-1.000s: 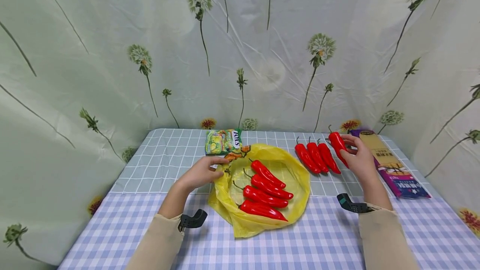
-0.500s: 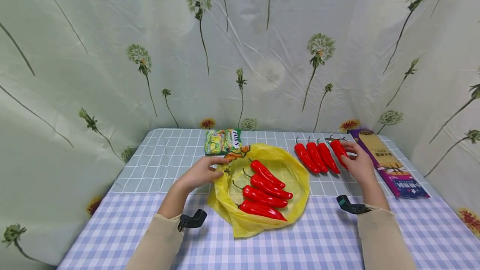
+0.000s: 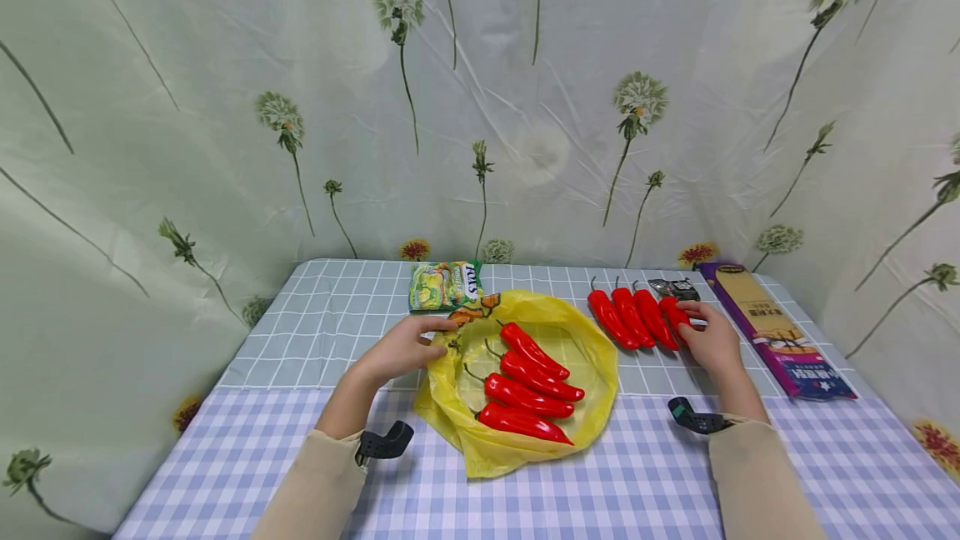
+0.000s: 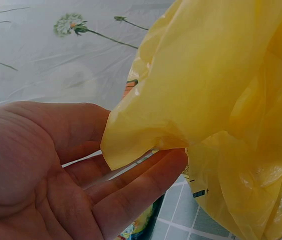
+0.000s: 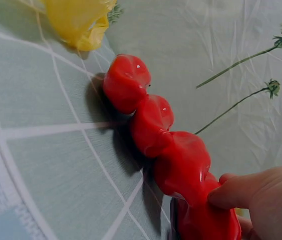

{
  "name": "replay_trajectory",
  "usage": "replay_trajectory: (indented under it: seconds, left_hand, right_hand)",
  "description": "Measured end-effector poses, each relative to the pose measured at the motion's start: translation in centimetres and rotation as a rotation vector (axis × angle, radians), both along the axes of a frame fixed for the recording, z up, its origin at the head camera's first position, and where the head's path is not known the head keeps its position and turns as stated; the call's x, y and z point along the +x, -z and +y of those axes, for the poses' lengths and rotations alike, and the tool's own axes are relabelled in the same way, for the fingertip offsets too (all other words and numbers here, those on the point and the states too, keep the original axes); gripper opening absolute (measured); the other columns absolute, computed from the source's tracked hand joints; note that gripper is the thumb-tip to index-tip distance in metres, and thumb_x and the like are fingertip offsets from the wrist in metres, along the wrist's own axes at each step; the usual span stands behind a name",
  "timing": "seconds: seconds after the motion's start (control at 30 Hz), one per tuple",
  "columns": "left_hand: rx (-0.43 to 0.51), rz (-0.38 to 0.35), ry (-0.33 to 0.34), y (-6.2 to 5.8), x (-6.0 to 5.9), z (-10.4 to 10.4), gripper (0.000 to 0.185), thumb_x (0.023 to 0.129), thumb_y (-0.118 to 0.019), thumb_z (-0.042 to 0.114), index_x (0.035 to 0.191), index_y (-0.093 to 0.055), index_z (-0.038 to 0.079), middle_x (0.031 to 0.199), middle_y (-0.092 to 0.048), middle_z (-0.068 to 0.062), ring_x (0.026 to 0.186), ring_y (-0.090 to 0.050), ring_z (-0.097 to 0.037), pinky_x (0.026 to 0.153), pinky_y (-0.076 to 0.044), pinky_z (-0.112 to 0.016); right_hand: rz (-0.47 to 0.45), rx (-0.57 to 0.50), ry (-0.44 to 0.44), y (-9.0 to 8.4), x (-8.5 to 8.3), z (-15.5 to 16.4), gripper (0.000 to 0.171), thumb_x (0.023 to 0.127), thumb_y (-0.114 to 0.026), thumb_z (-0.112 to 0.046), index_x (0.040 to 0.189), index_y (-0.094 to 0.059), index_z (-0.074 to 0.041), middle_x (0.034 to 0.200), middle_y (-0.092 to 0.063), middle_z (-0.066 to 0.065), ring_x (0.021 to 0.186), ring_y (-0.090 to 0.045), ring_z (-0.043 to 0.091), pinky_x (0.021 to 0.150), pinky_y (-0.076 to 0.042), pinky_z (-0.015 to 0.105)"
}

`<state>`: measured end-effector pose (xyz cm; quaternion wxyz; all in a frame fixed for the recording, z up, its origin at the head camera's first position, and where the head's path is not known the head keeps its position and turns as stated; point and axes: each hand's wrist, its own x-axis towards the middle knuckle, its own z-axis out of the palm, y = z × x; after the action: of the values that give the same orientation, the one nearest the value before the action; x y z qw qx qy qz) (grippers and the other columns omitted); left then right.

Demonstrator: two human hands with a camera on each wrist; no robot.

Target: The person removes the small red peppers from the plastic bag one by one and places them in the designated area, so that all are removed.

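My left hand [image 3: 405,347] holds the left rim of a yellow plastic bag [image 3: 600,402]. In the left wrist view the bag's edge [image 4: 145,125] lies between thumb and fingers. Several long red chili peppers [image 3: 528,394] with dark stems lie inside the bag's wide mouth. Right of the bag, three more chili peppers [image 3: 633,315] form a slanted row. My right hand [image 3: 712,342] pinches another chili pepper [image 3: 673,312] at the row's right end, close against its neighbour; the hand partly covers it. In the right wrist view, the thumb presses on this pepper [image 5: 205,217].
Behind the bag lies a green snack packet [image 3: 442,284]. A small black packet [image 3: 678,288] is behind the pepper row. To the right stretches a long purple and tan package [image 3: 780,332]. A floral curtain [image 3: 525,107] rises at the table's back edge.
My right hand has brought the held chili pepper down and to the left, to the end of the row. The left hand and the bag stay in place.
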<state>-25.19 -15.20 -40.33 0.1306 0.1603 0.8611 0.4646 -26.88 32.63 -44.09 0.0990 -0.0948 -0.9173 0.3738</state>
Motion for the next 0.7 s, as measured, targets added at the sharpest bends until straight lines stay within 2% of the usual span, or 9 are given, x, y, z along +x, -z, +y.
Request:
replay_trajectory:
  seconds: [0.23, 0.5, 0.6, 0.7]
  left_hand:
    - [-0.009, -0.004, -0.012, -0.1, 0.0, 0.1, 0.041, 0.092, -0.062, 0.005, 0.133, -0.063, 0.004, 0.143, -0.055, -0.019, 0.11, -0.065, -0.03, 0.073, -0.059, -0.032]
    - [0.003, -0.011, -0.005, 0.0, 0.1, 0.1, 0.04, 0.094, -0.062, 0.007, 0.134, -0.062, 0.005, 0.145, -0.054, -0.019, 0.114, -0.065, -0.033, 0.077, -0.06, -0.034]
    - [-0.001, -0.006, -0.006, 0.0, 0.0, 0.0, 0.04, 0.094, -0.062, 0.007, 0.133, -0.063, 0.005, 0.144, -0.054, -0.019, 0.116, -0.064, -0.034, 0.077, -0.06, -0.034]
    - [-0.002, -0.002, -0.005, 0.0, 0.0, 0.0, 0.039, 0.094, -0.062, 0.007, 0.133, -0.063, 0.005, 0.144, -0.054, -0.019, 0.115, -0.064, -0.034, 0.077, -0.06, -0.034]
  right_hand:
    - [-0.004, -0.008, 0.005, -0.2, 0.0, -0.4, 0.042, 0.099, -0.051, -0.014, 0.137, -0.052, 0.001, 0.141, -0.05, 0.032, 0.124, -0.051, 0.048, 0.104, -0.044, 0.058]
    - [-0.062, -0.016, 0.005, -1.0, 0.1, -1.1, 0.043, 0.1, -0.048, -0.02, 0.14, -0.052, -0.003, 0.146, -0.045, 0.03, 0.13, -0.046, 0.049, 0.101, -0.048, 0.058]
    - [-0.023, -0.007, 0.002, -1.3, 0.1, -1.3, 0.042, 0.1, -0.048, -0.02, 0.138, -0.054, -0.003, 0.143, -0.047, 0.03, 0.13, -0.045, 0.048, 0.104, -0.044, 0.06]
    - [0.062, 0.006, -0.013, -1.7, 0.3, -1.6, 0.038, 0.1, -0.049, -0.018, 0.134, -0.057, -0.003, 0.141, -0.05, 0.029, 0.128, -0.047, 0.046, 0.105, -0.041, 0.062]
